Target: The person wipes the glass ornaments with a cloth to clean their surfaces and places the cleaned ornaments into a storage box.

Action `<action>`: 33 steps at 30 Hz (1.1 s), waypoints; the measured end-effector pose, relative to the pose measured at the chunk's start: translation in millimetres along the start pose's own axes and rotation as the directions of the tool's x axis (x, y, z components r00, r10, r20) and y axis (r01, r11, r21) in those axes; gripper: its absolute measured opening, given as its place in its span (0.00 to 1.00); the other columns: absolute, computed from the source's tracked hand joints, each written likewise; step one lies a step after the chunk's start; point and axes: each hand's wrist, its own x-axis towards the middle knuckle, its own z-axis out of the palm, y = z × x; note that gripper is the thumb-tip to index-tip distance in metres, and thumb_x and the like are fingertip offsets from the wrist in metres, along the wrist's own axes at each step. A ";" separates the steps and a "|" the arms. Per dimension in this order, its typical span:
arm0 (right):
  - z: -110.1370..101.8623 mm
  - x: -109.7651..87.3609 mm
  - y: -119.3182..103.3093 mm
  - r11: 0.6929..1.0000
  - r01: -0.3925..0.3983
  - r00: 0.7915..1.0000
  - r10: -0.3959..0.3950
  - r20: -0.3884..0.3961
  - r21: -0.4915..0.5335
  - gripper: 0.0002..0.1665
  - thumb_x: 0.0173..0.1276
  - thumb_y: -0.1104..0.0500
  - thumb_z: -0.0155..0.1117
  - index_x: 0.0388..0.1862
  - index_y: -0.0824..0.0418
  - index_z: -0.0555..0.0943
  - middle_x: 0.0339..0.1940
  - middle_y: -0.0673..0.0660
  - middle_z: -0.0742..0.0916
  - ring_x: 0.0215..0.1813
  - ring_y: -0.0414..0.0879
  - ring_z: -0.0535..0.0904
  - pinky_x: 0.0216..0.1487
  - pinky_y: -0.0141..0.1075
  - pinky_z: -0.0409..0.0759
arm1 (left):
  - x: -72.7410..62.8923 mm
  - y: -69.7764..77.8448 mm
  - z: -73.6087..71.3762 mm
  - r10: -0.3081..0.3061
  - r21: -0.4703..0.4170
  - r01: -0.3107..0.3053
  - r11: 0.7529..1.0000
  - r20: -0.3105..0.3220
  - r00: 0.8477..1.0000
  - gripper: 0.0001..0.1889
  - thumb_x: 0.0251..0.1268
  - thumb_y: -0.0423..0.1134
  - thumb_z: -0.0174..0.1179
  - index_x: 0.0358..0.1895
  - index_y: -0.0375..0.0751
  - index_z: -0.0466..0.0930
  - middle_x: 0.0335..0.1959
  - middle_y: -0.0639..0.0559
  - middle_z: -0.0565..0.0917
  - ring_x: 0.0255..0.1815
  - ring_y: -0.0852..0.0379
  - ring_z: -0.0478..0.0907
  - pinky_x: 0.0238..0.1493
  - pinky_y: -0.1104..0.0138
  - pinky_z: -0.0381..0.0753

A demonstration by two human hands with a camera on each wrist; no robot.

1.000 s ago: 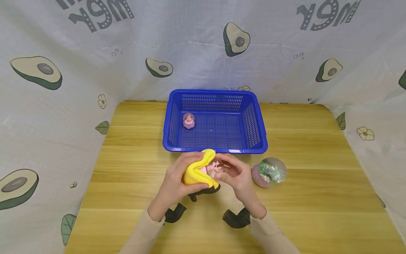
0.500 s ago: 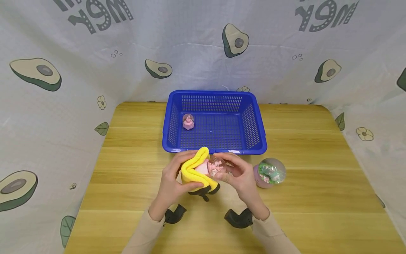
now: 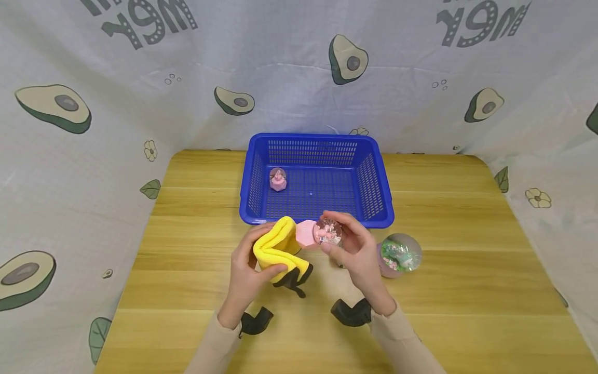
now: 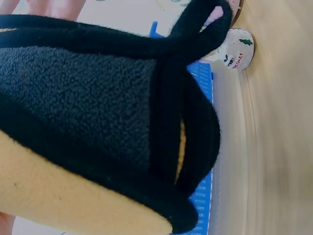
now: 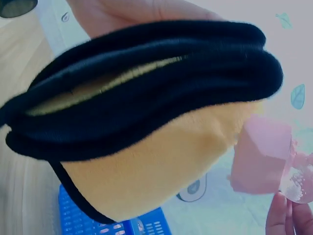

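Note:
My left hand (image 3: 246,270) grips a folded yellow cloth (image 3: 267,253) with a dark grey side and black edging. Its fold gapes toward the right. Just beside it, my right hand (image 3: 358,254) pinches a small snow globe (image 3: 306,235) by its clear dome. The faceted pink base points left, close to the cloth; pink figures show inside the dome. In the right wrist view the pink base (image 5: 261,154) hangs next to the cloth (image 5: 161,161), and fingertips (image 5: 278,215) hold the dome from below. To the right of that hand stands a larger snow globe (image 3: 401,253) with a purple base.
Behind the hands stands a blue plastic basket (image 3: 316,222), with another small pink snow globe (image 3: 277,179) inside at left. A white cylindrical thing (image 4: 240,49) with a printed green tree shows in the left wrist view. A patterned curtain (image 3: 289,78) hangs behind the wooden table (image 3: 467,249).
The small snow globe has come out of the cloth's fold, moving right and slightly away, its pink base now uncovered. My left hand has shifted left with the cloth.

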 end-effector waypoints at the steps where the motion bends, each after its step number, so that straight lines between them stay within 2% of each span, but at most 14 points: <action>1: -0.1 1.4 0.8 1.000 0.000 1.000 0.000 -0.010 -0.001 0.27 0.55 0.78 0.65 0.56 0.77 0.74 0.54 0.62 0.80 0.58 0.52 0.74 0.61 0.36 0.70 | -0.6 -0.2 -0.7 -0.003 -0.004 0.003 1.000 -0.007 1.000 0.35 0.54 0.49 0.69 0.56 0.24 0.69 0.58 0.42 0.76 0.59 0.49 0.73 0.57 0.62 0.74; 4: -1.4 6.5 3.9 1.000 -0.015 0.999 0.015 -0.047 -0.016 0.28 0.53 0.80 0.64 0.56 0.81 0.71 0.53 0.62 0.80 0.58 0.51 0.75 0.61 0.35 0.71 | -2.0 -0.4 -2.7 0.002 -0.012 -0.002 1.000 -0.028 1.000 0.36 0.53 0.48 0.70 0.55 0.22 0.69 0.57 0.42 0.76 0.58 0.49 0.73 0.58 0.61 0.74; 7: -4.0 14.6 8.9 0.996 -0.073 0.993 0.069 -0.099 -0.045 0.29 0.53 0.82 0.62 0.55 0.83 0.68 0.53 0.60 0.80 0.58 0.50 0.74 0.62 0.35 0.69 | -3.2 -0.1 -5.3 0.005 -0.010 -0.006 1.000 -0.047 0.999 0.35 0.52 0.48 0.70 0.55 0.22 0.69 0.57 0.42 0.76 0.58 0.49 0.73 0.58 0.61 0.73; 14: -12.8 42.0 31.5 0.968 -0.207 0.965 0.179 -0.191 -0.141 0.28 0.55 0.77 0.65 0.57 0.77 0.71 0.53 0.62 0.79 0.57 0.52 0.74 0.58 0.34 0.72 | -9.8 -1.3 -13.4 -0.024 0.008 0.024 1.000 -0.069 0.997 0.34 0.53 0.46 0.70 0.55 0.21 0.69 0.56 0.45 0.77 0.56 0.52 0.74 0.56 0.65 0.75; 19: -18.4 61.7 49.9 0.945 -0.244 0.956 0.197 -0.218 -0.218 0.27 0.56 0.76 0.65 0.57 0.74 0.73 0.53 0.66 0.79 0.55 0.52 0.74 0.56 0.38 0.72 | -14.5 -4.6 -17.4 -0.025 0.001 0.025 1.000 -0.074 0.997 0.35 0.52 0.43 0.71 0.54 0.18 0.67 0.56 0.45 0.77 0.56 0.53 0.74 0.56 0.66 0.75; 23: -21.0 75.4 61.5 0.909 -0.305 0.942 0.243 -0.233 -0.284 0.27 0.57 0.73 0.66 0.58 0.72 0.74 0.53 0.64 0.79 0.51 0.49 0.74 0.56 0.43 0.71 | -17.1 -5.3 -19.1 -0.037 0.002 0.037 0.999 -0.078 0.996 0.34 0.53 0.44 0.70 0.55 0.20 0.68 0.56 0.45 0.77 0.57 0.52 0.74 0.57 0.65 0.74; 28: -22.7 93.4 73.2 0.864 -0.373 0.921 0.299 -0.250 -0.339 0.27 0.60 0.69 0.67 0.59 0.70 0.74 0.54 0.62 0.79 0.49 0.49 0.73 0.49 0.34 0.75 | -18.4 -2.9 -19.7 -0.057 0.009 0.058 0.998 -0.072 0.996 0.33 0.55 0.45 0.69 0.56 0.23 0.69 0.56 0.44 0.77 0.57 0.50 0.74 0.57 0.63 0.74; 33: -22.4 114.9 81.5 0.855 -0.392 0.913 0.317 -0.256 -0.339 0.27 0.59 0.68 0.67 0.59 0.70 0.74 0.51 0.62 0.80 0.47 0.49 0.74 0.45 0.32 0.77 | -19.6 -2.6 -20.6 -0.062 0.018 0.063 0.998 -0.070 0.996 0.32 0.56 0.45 0.68 0.56 0.24 0.69 0.56 0.45 0.77 0.57 0.50 0.74 0.57 0.63 0.74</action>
